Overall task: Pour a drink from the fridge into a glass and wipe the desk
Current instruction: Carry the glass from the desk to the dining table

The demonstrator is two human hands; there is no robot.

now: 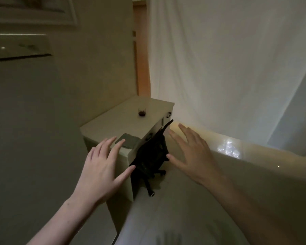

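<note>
Both hands out, palms down, holding nothing, in a dim room.

The left hand (102, 167) and right hand (193, 152) have their fingers spread; between them a black office chair (150, 156) stands against the pale desk (113, 126). A grey cloth (128, 142) lies on the desk's near end; the glass (142, 112) of dark drink stands toward its far end, before a white curtain (228, 68).

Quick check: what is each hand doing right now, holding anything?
Left hand: open, fingers spread, holding nothing.
Right hand: open, fingers spread, holding nothing.

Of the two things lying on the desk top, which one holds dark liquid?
The glass near the far end; the grey cloth lies flat at the near edge.
</note>
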